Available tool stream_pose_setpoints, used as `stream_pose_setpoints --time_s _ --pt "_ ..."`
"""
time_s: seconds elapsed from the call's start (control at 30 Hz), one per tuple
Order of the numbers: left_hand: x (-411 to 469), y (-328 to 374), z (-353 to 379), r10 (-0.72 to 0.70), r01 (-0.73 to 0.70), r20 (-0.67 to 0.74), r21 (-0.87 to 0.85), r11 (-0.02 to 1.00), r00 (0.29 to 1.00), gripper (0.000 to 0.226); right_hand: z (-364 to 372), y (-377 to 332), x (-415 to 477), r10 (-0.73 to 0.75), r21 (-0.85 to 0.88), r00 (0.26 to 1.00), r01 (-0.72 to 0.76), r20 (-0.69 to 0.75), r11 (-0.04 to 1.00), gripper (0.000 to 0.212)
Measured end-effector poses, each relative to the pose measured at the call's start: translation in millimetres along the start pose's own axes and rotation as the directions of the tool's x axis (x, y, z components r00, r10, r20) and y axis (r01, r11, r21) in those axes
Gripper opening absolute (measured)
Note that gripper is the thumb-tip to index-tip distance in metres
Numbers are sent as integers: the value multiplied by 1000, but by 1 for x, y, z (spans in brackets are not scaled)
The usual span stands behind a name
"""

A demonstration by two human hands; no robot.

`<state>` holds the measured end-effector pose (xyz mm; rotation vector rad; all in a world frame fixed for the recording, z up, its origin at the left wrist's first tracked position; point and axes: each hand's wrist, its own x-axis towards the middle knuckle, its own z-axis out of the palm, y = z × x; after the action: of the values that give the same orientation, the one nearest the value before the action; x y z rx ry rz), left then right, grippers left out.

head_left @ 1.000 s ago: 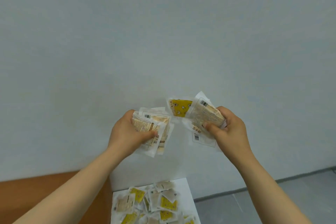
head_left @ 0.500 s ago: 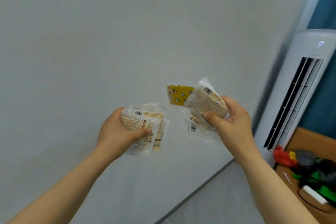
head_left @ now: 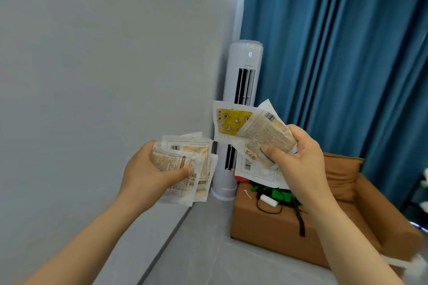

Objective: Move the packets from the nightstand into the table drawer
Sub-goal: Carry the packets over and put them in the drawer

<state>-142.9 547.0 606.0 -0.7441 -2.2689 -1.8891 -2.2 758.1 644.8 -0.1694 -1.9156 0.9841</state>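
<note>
Left hand [head_left: 143, 169] clutches one packet bundle [head_left: 187, 169]; right hand [head_left: 298, 157], at two o'clock, grips another bundle [head_left: 234, 122]. No drawer shows: likely mid-carry, depositing left.

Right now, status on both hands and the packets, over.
Left hand grips a stack of packets. Right hand grips a second bunch, one yellow. No drawer in view; air conditioner and brown sofa ahead.

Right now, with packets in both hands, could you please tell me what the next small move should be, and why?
Probably turn to look for the table: the left hand and right hand each grip several packets, and no drawer is in view, only an air conditioner, curtain and sofa.
</note>
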Motion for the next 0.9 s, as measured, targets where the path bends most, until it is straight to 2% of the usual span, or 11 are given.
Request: stream_pose_setpoints --time_s 0.27,0.5,0.7,0.9 --pt "84 6 124 98 -54 272 -166 985 957 52 -63 48 38 33 -188 973 -77 -228 979 20" --pt "128 14 237 184 -49 485 -278 959 855 51 -112 89 54 50 -322 909 -198 -414 926 33" --pt "128 16 330 219 -28 595 -313 949 773 52 -158 128 51 69 -366 843 -303 -533 880 24" --pt "122 33 432 267 -22 665 -352 936 697 50 -225 175 47 45 -356 779 -336 -626 872 28"
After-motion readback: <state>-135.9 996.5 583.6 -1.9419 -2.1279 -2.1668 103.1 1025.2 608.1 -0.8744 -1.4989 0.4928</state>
